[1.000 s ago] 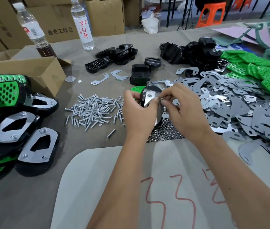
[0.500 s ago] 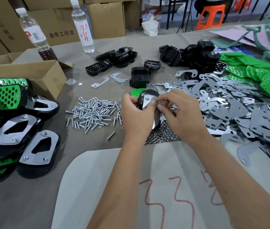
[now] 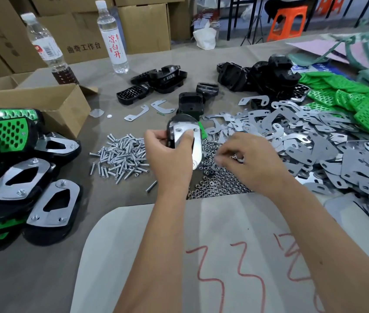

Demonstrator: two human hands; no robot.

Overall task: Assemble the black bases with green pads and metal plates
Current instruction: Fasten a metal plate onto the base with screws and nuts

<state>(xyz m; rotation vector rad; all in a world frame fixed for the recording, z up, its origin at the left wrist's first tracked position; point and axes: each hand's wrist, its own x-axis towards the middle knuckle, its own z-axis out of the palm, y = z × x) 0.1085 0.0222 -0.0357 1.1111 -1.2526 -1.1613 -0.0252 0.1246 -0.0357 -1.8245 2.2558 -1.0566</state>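
Observation:
My left hand [image 3: 170,154] grips a black base [image 3: 180,119] with a green pad edge [image 3: 202,131] showing and a shiny metal plate [image 3: 198,145] on top, held tilted above the table. To its right, my right hand [image 3: 246,159] hovers over the pile of small nuts [image 3: 215,181], fingers curled down and pinching at small shiny nuts; the fingertips are blurred. Loose screws [image 3: 122,154] lie left of the held base. Spare metal plates [image 3: 314,141], green pads [image 3: 348,93] and black bases [image 3: 269,73] are heaped at the right and back.
Finished assemblies [image 3: 52,204] are stacked at the left beside an open cardboard box [image 3: 43,102]. Two bottles [image 3: 113,35] [image 3: 45,46] stand at the back. A white sheet [image 3: 156,256] with red marks lies under my forearms.
My right hand has left the held base and dropped right onto the nut pile. The left hand has turned the base so the plate faces me.

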